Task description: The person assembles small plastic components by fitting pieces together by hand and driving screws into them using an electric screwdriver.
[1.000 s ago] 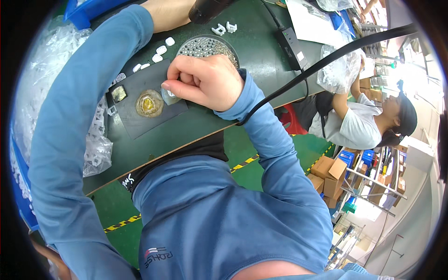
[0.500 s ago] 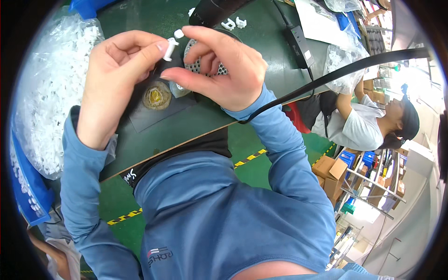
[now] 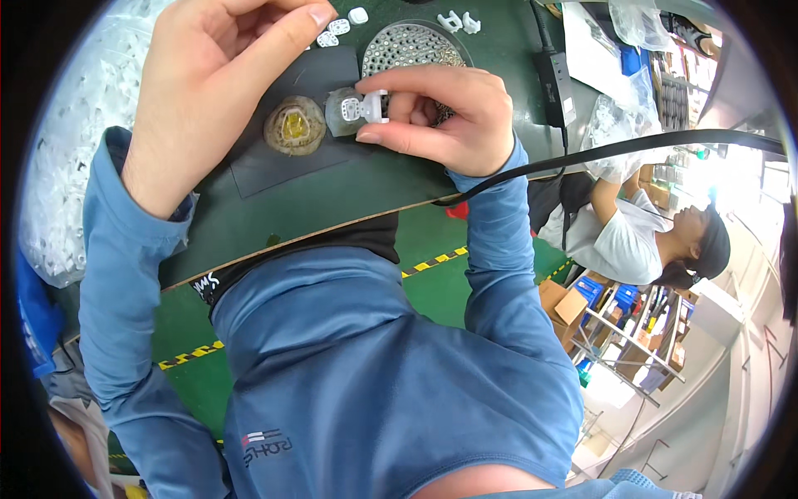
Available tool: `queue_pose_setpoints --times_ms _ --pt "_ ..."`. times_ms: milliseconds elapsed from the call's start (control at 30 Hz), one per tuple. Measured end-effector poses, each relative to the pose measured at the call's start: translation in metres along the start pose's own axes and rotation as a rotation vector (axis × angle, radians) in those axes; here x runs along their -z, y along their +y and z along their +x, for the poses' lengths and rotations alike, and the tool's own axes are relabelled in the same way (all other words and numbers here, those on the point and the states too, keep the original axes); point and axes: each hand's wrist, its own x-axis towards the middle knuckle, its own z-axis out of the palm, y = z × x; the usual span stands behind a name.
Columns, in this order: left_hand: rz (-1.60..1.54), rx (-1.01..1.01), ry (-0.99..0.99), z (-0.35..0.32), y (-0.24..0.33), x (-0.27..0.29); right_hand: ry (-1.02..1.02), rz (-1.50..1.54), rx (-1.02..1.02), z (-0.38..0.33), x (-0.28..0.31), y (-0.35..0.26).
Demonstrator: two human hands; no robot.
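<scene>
At the right of the mat, my right hand (image 3: 457,116) pinches a small white plastic fitting (image 3: 374,106) between thumb and forefinger. The fitting has a slotted face and a forked end. Just behind it sits a cloudy pale lump (image 3: 337,116), partly covered. My left hand (image 3: 208,91) is stretched to the far side, thumb and fingers drawn together beside loose white plastic caps (image 3: 338,27); the upper fingers leave the picture, so any item in them is hidden. A round translucent blob with a yellow centre (image 3: 295,125) rests on the dark mat (image 3: 258,170) between my hands.
A perforated round dish (image 3: 407,50) with small metal pieces stands beyond my right hand. More white fittings (image 3: 459,22) lie past it. A bag of white parts (image 3: 79,150) fills the left side. A black cable (image 3: 623,148) crosses at right, near a seated co-worker (image 3: 640,233).
The white fitting has passed from my left hand to my right, which has moved right and nearer to me. My left hand has reached farther away, toward the loose caps.
</scene>
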Motion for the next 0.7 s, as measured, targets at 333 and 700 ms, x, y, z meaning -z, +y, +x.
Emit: queue_pose_setpoints --times_ms 333,700 --pt "0.148 -0.053 -0.067 -0.005 0.006 0.0 -0.046 -0.109 0.116 0.008 -0.007 0.002" --pt "0.194 -0.023 -0.209 -0.004 -0.009 0.013 0.86 0.171 0.344 0.067 0.047 0.002"
